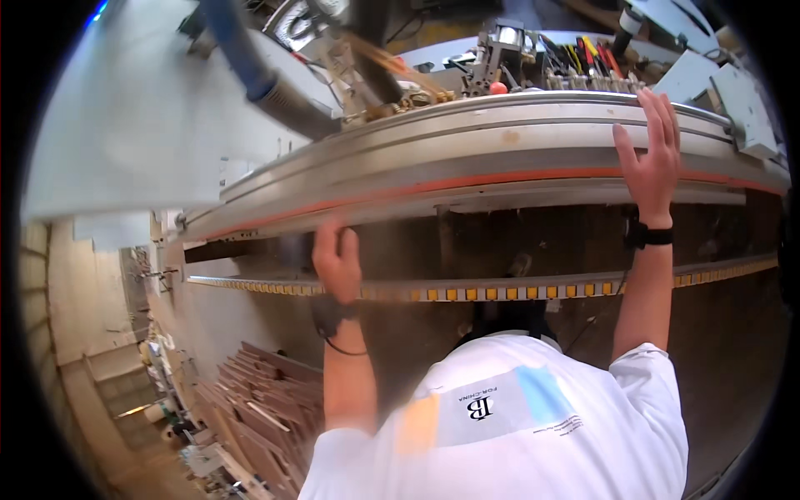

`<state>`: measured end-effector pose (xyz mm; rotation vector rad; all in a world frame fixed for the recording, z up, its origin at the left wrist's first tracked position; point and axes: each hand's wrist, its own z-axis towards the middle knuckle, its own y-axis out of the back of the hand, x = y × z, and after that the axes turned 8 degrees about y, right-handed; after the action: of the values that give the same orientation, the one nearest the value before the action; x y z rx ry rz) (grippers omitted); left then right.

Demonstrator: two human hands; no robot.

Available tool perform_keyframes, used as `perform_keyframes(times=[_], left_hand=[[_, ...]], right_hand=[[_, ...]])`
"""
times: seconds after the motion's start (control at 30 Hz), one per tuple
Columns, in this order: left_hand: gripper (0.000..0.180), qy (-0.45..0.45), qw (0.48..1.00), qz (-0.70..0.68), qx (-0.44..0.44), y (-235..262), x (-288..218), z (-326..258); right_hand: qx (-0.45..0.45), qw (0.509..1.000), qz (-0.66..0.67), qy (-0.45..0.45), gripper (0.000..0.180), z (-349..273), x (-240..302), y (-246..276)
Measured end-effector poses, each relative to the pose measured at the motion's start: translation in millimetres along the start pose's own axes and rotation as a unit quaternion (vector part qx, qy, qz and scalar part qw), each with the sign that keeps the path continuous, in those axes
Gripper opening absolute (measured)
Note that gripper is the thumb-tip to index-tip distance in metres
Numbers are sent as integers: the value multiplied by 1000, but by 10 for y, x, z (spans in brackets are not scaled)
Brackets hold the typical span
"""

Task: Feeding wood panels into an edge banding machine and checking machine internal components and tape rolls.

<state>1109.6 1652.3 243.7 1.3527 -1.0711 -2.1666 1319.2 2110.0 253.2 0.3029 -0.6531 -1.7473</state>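
A long, pale machine beam point(512, 136) with metal rails crosses in front of me, and an orange-red strip point(533, 177) runs along its near side. My right hand point(654, 162) lies against the beam at the right, fingers stretched upward and thumb apart, with nothing seen in it. Lower and to the left, my left hand point(337, 260) is at the beam's near edge. Motion blurs its fingers, so what they touch or hold is unclear. Each wrist wears a dark band.
A rail with yellow blocks point(492, 293) runs between the beam and my body. Thin brown boards point(267, 408) are piled at the lower left. A blue-grey hose point(250, 75) hangs at the upper left. Hand tools point(587, 57) stand in a rack behind the beam.
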Motion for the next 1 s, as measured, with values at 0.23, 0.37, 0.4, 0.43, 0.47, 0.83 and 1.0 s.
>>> perform_keyframes(times=[0.23, 0.37, 0.4, 0.43, 0.47, 0.83, 1.0], left_hand=[[28, 207, 962, -178, 19, 564, 581, -2115], [38, 246, 934, -247, -74, 968, 906, -3099], [39, 271, 928, -238, -88, 1114, 934, -3304], [39, 297, 922, -229, -101, 1261, 967, -3530], [39, 313, 912, -225, -139, 1337, 967, -3709], [41, 419, 747, -401, -325, 1979, 1210, -5514], [49, 392, 673, -436, -450, 2088, 1417, -5880]], right_hand=[[105, 846, 414, -318, 21, -852, 1632, 517], [236, 832, 464, -191, 36, -1603, 2508, 604], [271, 804, 492, -195, 39, -1585, 2740, 675], [308, 774, 516, -198, 43, -1573, 2987, 771], [321, 754, 537, -198, 43, -1567, 3130, 795], [379, 712, 592, 10, 46, -1600, 4998, 872], [414, 667, 603, 143, 45, -1482, 5753, 629]])
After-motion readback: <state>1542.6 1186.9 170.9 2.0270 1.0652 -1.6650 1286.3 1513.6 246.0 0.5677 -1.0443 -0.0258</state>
